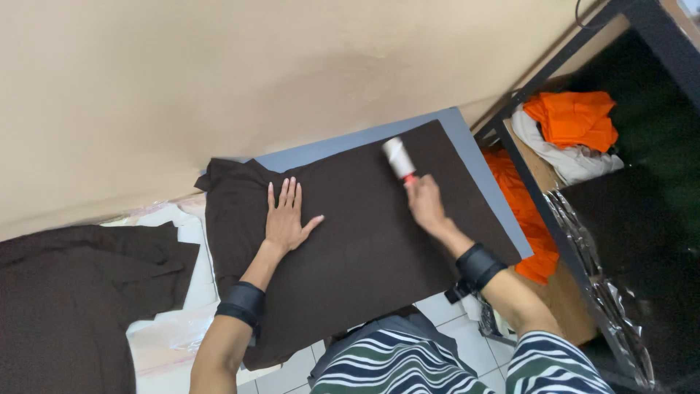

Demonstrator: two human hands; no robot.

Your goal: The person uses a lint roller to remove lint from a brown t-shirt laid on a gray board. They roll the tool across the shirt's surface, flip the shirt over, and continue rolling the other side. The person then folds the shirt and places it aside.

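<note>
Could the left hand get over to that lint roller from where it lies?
Probably yes. The left hand lies flat on the dark brown cloth, and only bare cloth separates it from the lint roller, which the right hand holds.

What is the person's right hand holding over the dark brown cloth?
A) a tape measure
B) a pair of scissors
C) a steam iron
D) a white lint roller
D: the right hand grips a white lint roller with a red neck, set on the dark brown cloth.
</note>
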